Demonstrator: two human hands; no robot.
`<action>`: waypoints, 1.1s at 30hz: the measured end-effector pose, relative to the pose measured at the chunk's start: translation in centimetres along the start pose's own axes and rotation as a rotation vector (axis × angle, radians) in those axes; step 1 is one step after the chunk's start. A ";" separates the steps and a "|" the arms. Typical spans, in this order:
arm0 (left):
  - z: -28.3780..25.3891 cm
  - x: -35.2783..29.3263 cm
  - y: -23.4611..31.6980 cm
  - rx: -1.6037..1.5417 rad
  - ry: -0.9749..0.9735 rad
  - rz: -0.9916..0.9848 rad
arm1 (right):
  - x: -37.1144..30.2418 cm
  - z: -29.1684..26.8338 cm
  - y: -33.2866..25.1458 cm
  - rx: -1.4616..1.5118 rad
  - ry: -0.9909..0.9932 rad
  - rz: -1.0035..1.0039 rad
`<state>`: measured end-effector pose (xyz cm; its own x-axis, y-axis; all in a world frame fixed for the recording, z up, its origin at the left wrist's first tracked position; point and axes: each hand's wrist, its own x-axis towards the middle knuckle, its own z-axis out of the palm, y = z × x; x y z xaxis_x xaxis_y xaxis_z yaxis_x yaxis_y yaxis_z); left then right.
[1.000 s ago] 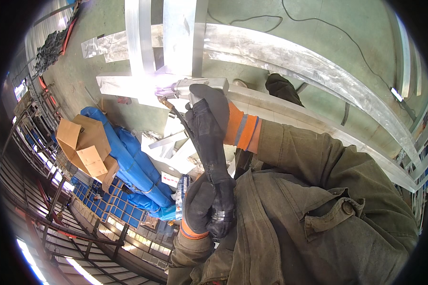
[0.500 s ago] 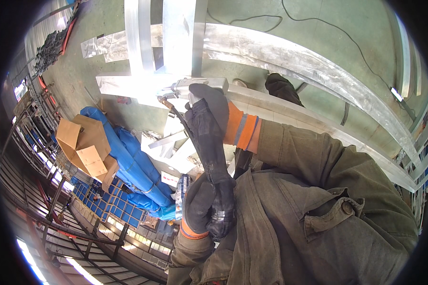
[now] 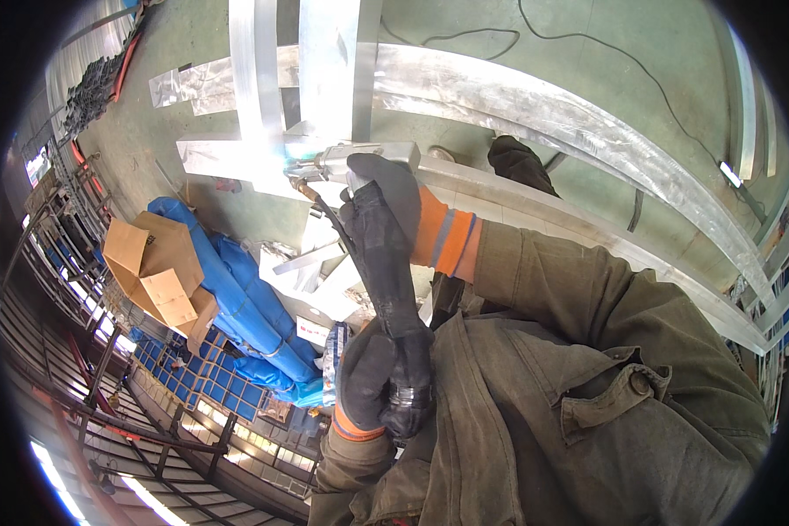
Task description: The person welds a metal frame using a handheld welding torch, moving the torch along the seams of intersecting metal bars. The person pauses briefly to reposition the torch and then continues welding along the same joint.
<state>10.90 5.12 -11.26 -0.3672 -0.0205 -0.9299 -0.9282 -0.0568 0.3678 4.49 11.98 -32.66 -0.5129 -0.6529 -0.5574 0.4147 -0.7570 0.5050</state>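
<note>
At the upper centre my right hand point(image 3: 389, 188), in a grey glove with an orange cuff, curls over the front of a black-sheathed welding torch point(image 3: 384, 280). Its fingers are partly hidden. Beside that hand lies a silver box-shaped metal piece point(image 3: 370, 158). Lower down, my left hand point(image 3: 364, 379), also gloved, wraps round the torch's rear part close to my body. A thin neck leads up-left to a copper-coloured nozzle point(image 3: 303, 187). White-blue glare by the nozzle washes out the bar point(image 3: 206, 156), where an upright aluminium profile point(image 3: 329, 70) meets it.
A long metal beam point(image 3: 517, 96) curves across the far side, with a dark cable point(image 3: 618, 61) on the floor beyond. To the left lie an open cardboard box point(image 3: 158, 272) and a blue wrapped bundle point(image 3: 245, 307). A dark trouser leg point(image 3: 522, 162) shows near the beam.
The white glare around the nozzle has shrunk slightly and looks bluer. Both hands and the torch stay almost in place.
</note>
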 end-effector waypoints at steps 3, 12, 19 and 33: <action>0.1 -0.1 0.2 0.013 0.045 -0.048 | -0.1 0.1 -0.1 -0.016 0.069 0.034; -0.2 0.0 0.1 -0.002 0.055 -0.049 | 0.2 0.6 0.0 -0.056 0.134 0.005; -0.2 -0.2 0.8 0.074 0.015 -0.055 | -0.5 1.2 0.0 -0.059 0.187 -0.014; -0.8 -0.3 0.5 0.107 -0.003 -0.047 | -1.1 1.4 -0.3 0.003 0.164 0.041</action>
<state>10.55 4.33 -10.78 -0.3231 -0.0176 -0.9462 -0.9455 0.0495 0.3219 3.90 12.97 -31.28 -0.3663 -0.6790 -0.6363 0.4302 -0.7299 0.5312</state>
